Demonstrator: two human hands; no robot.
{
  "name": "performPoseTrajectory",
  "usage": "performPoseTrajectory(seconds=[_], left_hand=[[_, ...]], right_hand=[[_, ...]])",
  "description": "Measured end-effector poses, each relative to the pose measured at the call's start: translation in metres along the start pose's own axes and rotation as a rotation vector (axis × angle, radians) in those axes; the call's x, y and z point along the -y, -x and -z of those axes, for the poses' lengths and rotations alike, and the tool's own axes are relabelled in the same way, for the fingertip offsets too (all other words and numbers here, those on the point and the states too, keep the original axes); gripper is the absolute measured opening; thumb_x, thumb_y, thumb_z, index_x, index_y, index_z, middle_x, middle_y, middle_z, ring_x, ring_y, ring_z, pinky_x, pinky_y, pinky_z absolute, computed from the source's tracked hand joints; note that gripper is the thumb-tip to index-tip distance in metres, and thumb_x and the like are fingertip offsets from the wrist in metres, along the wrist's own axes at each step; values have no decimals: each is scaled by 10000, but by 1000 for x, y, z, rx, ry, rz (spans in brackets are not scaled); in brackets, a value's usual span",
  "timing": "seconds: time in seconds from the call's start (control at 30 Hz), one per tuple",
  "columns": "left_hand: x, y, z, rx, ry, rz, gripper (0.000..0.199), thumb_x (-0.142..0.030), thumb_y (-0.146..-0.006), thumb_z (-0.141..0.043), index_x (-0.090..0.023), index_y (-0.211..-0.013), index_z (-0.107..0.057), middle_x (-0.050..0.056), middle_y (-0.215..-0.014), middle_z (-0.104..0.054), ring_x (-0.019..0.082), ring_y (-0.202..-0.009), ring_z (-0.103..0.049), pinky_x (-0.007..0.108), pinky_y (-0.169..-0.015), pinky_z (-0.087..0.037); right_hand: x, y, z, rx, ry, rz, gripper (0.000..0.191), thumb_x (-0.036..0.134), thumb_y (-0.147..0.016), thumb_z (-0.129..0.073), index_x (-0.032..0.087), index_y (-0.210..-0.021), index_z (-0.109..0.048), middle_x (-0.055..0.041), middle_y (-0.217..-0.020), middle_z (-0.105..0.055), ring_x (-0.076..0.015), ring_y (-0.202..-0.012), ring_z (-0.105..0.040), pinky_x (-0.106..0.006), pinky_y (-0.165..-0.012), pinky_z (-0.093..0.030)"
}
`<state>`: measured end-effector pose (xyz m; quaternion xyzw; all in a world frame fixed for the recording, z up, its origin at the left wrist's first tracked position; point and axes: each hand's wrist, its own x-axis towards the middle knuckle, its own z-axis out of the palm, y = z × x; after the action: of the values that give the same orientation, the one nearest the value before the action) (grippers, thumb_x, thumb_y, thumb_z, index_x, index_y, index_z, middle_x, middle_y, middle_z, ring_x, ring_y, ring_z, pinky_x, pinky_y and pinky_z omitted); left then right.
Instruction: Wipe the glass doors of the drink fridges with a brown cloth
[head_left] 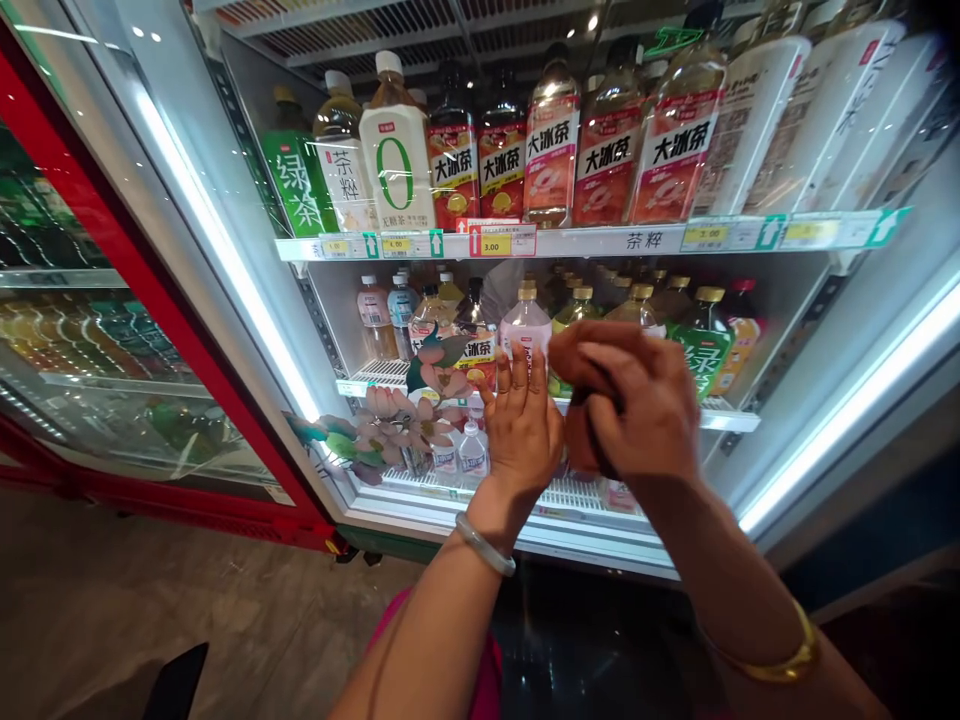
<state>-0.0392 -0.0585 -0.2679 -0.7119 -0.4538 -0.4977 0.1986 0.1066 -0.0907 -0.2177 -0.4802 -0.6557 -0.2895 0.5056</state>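
Observation:
My left hand, with a pale bangle at the wrist, lies with fingers spread against the glass door, in front of a pink-labelled bottle. Just to its right, my right hand has its fingers curled round a brown cloth held near the glass. A gold bracelet circles the right wrist. Flower decals show on the glass left of my left hand. Behind the door, bottles stand on the shelves, among them a green-labelled one right of my right hand.
The upper shelf edge carries price tags below large tea bottles. A red-framed cooler stands on the left. Bright light strips line both sides of the cabinet. A dark flat object is at the lower left, above the grey floor.

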Motion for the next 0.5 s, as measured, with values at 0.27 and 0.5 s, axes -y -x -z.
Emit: performPoseTrajectory(seconds=[0.27,0.5], left_hand=[[-24,-1,-13,45,50,-78,773,-152,-961,-463,-204,-1672,-165,97,-1732,-179,255,-1629,-77,585,-1322,39],[-43,-3,-22,20,88,-21,737,-147,-965,-463,-142,-1657,-210,140,-1734,-133,286,-1627,-30,616,-1317,2]], right_hand=[[-34,2,11,-186,13,-151,526,204,-814,-624,277,-1335,-622,-123,-1311,-506,-333,-1254,-556,-510,-1014,-520],[-39,11,16,-44,75,-49,467,235,-841,-640,304,-1302,-640,-100,-1328,-498,-305,-1220,-567,-497,-1036,-514]])
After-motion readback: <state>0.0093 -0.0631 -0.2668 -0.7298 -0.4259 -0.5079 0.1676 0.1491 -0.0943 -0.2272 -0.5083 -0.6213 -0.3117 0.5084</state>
